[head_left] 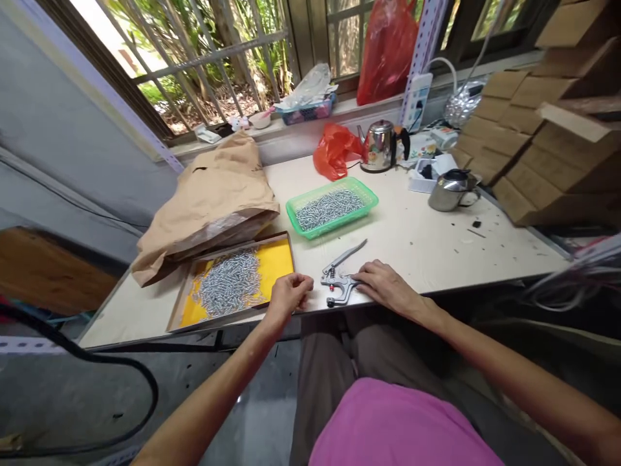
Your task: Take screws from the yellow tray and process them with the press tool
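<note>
A metal plier-like hand tool [339, 275] lies on the pale table [436, 239] near its front edge. My right hand [383, 283] rests on the tool's handle end, fingers laid flat over it. My left hand [290, 292] sits at the table edge just left of the tool, fingers curled into a loose fist; what they hold is hidden. Left of that hand is a yellow cardboard tray [276, 259] with a heap of small silvery metal parts [228, 281]. Behind the tool stands a green plastic basket [369, 200] filled with similar metal parts [327, 208].
A brown paper sack [213, 194] lies behind the yellow tray. Further back are an orange plastic bag [332, 152], a steel kettle [381, 145], a steel cup [451, 189] and stacked cardboard boxes [538, 142] on the right. A barred window runs along the back.
</note>
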`<state>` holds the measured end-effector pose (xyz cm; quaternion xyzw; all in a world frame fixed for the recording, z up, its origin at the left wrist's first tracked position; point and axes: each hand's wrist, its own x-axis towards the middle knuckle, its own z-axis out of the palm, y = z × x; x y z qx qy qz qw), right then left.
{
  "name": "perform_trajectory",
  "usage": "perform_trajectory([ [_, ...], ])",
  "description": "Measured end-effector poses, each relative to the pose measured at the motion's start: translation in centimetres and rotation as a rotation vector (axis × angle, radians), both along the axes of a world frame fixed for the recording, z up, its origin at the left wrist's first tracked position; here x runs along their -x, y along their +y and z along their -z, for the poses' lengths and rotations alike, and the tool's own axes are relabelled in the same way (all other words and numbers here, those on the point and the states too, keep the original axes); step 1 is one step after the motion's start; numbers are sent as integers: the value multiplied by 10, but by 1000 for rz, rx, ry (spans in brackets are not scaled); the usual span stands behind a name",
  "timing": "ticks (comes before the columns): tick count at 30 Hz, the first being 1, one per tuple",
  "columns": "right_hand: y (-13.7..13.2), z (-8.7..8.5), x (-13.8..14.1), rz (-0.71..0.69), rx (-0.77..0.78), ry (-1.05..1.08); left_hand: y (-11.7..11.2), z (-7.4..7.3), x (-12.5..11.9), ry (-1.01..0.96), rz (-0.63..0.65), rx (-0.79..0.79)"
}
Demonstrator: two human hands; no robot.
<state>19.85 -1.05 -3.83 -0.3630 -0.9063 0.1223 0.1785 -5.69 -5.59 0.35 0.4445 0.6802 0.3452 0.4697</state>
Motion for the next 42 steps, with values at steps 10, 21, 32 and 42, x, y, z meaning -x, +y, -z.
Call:
perform_trajectory([
  [10, -2, 10, -3, 94, -43, 2, 1, 11, -41, -6, -8, 178],
  [21, -1, 3, -3, 92, -16, 3, 12, 11, -39, 18, 47, 408],
  [32, 15, -6, -13, -35, 26, -47, 19, 12, -31, 105, 222, 432],
  [42, 83, -26, -5, -229, 72, -349, 14, 12, -39, 110, 123, 434],
])
